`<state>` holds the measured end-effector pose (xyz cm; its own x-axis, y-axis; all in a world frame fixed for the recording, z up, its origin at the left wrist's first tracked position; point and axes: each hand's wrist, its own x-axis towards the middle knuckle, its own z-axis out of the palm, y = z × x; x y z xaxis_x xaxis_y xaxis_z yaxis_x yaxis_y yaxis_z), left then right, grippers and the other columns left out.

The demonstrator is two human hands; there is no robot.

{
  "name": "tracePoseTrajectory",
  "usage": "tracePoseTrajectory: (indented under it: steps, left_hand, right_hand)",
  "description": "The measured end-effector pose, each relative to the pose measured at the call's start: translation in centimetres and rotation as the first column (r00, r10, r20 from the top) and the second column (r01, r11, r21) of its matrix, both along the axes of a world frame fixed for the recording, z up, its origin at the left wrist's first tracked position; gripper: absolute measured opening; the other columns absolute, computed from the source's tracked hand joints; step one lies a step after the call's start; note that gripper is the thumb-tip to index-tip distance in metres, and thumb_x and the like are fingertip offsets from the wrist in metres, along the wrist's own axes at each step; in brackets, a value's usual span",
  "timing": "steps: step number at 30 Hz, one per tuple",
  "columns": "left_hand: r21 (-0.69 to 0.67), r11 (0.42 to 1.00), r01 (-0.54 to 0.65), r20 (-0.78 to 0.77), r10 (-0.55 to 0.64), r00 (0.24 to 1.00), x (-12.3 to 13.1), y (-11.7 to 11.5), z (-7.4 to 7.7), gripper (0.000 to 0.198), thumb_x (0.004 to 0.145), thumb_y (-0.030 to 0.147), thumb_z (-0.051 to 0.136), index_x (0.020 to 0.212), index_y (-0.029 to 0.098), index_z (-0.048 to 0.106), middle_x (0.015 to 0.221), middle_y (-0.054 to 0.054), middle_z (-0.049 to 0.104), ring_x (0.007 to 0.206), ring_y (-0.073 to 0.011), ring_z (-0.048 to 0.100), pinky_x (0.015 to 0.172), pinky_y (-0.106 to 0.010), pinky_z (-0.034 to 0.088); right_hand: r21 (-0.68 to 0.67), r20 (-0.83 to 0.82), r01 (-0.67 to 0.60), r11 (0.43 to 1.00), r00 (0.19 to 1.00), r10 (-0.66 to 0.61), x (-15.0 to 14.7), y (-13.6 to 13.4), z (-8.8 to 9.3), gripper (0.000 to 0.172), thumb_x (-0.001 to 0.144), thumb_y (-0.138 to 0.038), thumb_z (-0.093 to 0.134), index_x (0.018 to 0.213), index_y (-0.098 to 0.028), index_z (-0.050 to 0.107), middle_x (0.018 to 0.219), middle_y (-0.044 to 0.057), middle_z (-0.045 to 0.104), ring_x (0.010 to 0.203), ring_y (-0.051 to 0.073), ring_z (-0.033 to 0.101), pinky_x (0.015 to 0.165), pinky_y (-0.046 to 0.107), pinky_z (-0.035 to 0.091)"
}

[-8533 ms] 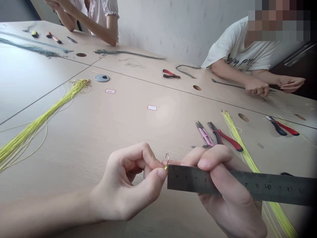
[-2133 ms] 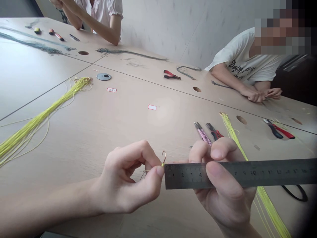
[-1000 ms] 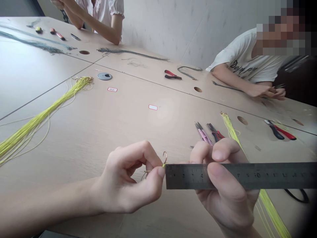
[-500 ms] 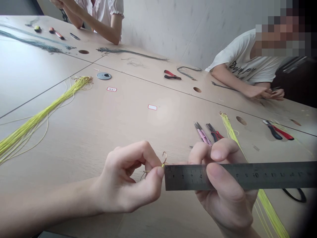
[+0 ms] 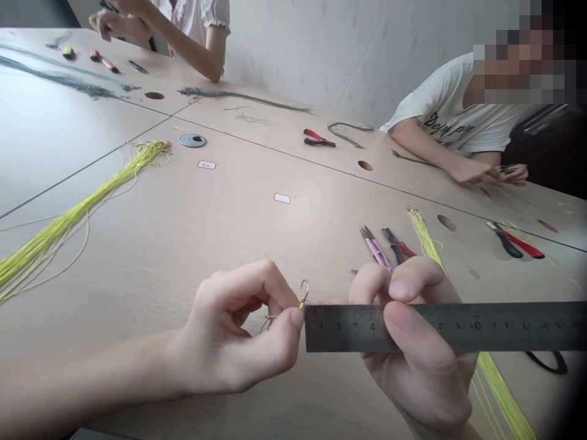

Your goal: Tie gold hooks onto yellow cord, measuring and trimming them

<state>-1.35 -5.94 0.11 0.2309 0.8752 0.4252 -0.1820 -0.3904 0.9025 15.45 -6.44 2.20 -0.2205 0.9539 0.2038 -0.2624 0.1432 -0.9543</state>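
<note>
Between thumb and forefinger, my left hand [image 5: 245, 333] pinches a small gold fish hook [image 5: 306, 289] with yellow thread at its shank; its bend points up. A second hook-like wire pokes out behind the thumb. My right hand [image 5: 415, 354] is closed on a steel ruler [image 5: 337, 330], thumb in front, held level. The ruler's left end meets my left fingertips just below the hook. A thin line runs from the hook along the ruler's top edge toward my right fingers; its far part is hidden. Beyond my right hand lie pink thread snips [image 5: 375, 247] and red-black pliers [image 5: 398, 244].
Yellow line bundles lie at left [image 5: 82, 205] and under my right arm [image 5: 502, 391]. Farther off are a grey disc [image 5: 192, 140], two labels [image 5: 282, 198], more pliers [image 5: 516, 241] and dark cords [image 5: 247, 98]. Two people sit across the table, their hands busy.
My hands hold nearly the same pose; the ruler's right end has tilted slightly downward. Across the table, one person's hand has lowered and the other person's hands have shifted a little.
</note>
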Motion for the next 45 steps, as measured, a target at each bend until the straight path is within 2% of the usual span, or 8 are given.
tracePoseTrajectory:
  steps: [7, 31, 45]
  left_hand:
    - [-0.002, 1.0, -0.013, -0.011, 0.013, 1.0, -0.01, -0.02, 0.22, 0.021, 0.073, 0.002, 0.049, 0.064, 0.02, 0.044, 0.051, 0.007, 0.041, 0.043, -0.0071, 0.037, 0.041, -0.021, 0.03]
    - [0.006, 1.0, -0.018, -0.022, 0.018, 1.0, -0.03, -0.22, 0.07, 0.021, 0.074, 0.002, 0.049, 0.065, 0.02, 0.044, 0.051, 0.007, 0.042, 0.044, -0.0067, 0.039, 0.041, -0.021, 0.03]
    - [0.001, 1.0, -0.02, -0.017, 0.02, 1.0, -0.04, -0.17, 0.1, 0.021, 0.073, 0.002, 0.049, 0.064, 0.02, 0.043, 0.051, 0.007, 0.042, 0.043, -0.0071, 0.038, 0.04, -0.022, 0.029]
  right_hand:
    - [-0.016, -0.015, -0.023, 1.0, 1.0, 0.022, 0.14, -0.01, -0.01, 0.007, 0.088, -0.025, 0.05, 0.085, -0.031, 0.049, 0.07, -0.007, 0.055, 0.054, 0.008, 0.051, 0.054, 0.023, 0.045]
    - [-0.003, -0.015, 0.004, 1.0, 1.0, -0.004, 0.07, 0.01, -0.03, 0.006, 0.087, -0.026, 0.052, 0.084, -0.031, 0.051, 0.068, -0.007, 0.055, 0.053, 0.009, 0.05, 0.051, 0.023, 0.043]
    - [-0.02, -0.015, -0.005, 1.0, 1.0, 0.005, -0.04, -0.14, 0.09, 0.006, 0.088, -0.027, 0.05, 0.085, -0.031, 0.05, 0.071, -0.007, 0.055, 0.054, 0.009, 0.053, 0.056, 0.025, 0.048]
